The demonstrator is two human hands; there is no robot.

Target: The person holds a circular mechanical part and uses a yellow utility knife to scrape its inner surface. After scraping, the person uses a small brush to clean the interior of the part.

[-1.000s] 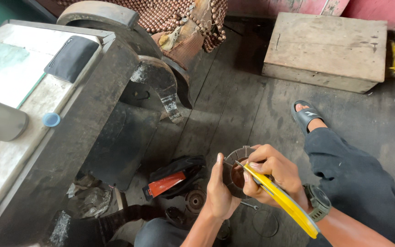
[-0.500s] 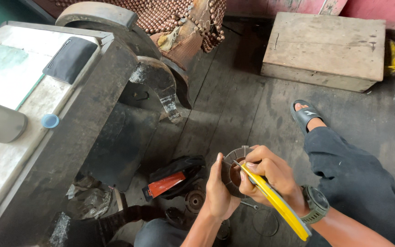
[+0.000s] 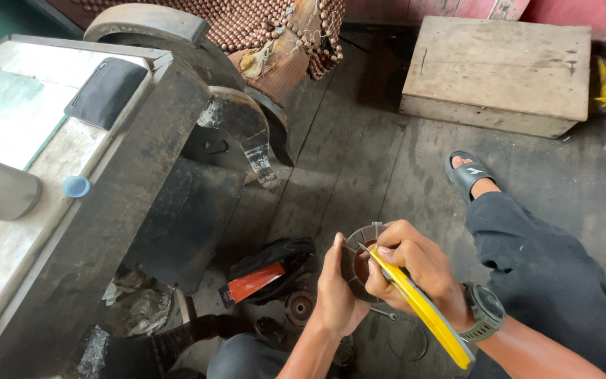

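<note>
Gripping the round metal part (image 3: 359, 261) upright in my left hand (image 3: 337, 295), I clench my right hand (image 3: 415, 270) around the yellow-handled tool (image 3: 422, 309), its tip angled up-left into the part's centre.

I am seeing a round dark metal part (image 3: 356, 261), ring-shaped with pale segments along its rim and a rusty brown centre, being held upright just above the plank floor. A yellow-handled tool (image 3: 419, 305) is lying slantwise across it, its thin metal tip resting in the part's centre and its handle running down to the right
</note>
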